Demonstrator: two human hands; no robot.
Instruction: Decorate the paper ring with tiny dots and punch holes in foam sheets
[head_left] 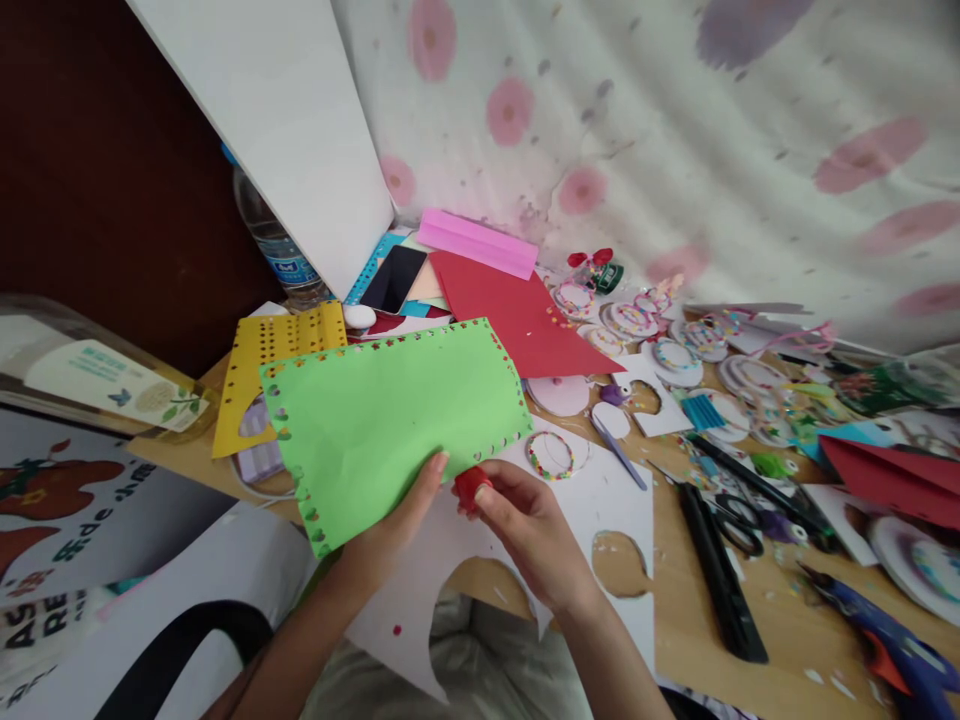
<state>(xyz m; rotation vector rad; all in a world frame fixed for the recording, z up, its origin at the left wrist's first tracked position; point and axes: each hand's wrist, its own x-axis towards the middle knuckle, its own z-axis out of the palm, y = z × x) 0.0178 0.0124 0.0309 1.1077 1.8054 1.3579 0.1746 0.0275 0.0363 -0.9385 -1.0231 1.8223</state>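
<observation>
A sheet of green paper with small punched shapes along several edges is held up in front of me. My left hand grips its near edge, thumb on top and the other fingers hidden underneath. At the near right edge of the sheet, my right hand is closed around a small red paper punch. The thumb rests on the punch. Whether the paper sits inside its slot cannot be made out. Under both hands lies white paper with round cut-outs, and a beaded bracelet rests on it.
Red paper, punched yellow paper and a phone lie behind the green sheet. To the right are tweezers, scissors, a black cutter-like tool and a blue glue gun. A large bottle stands left.
</observation>
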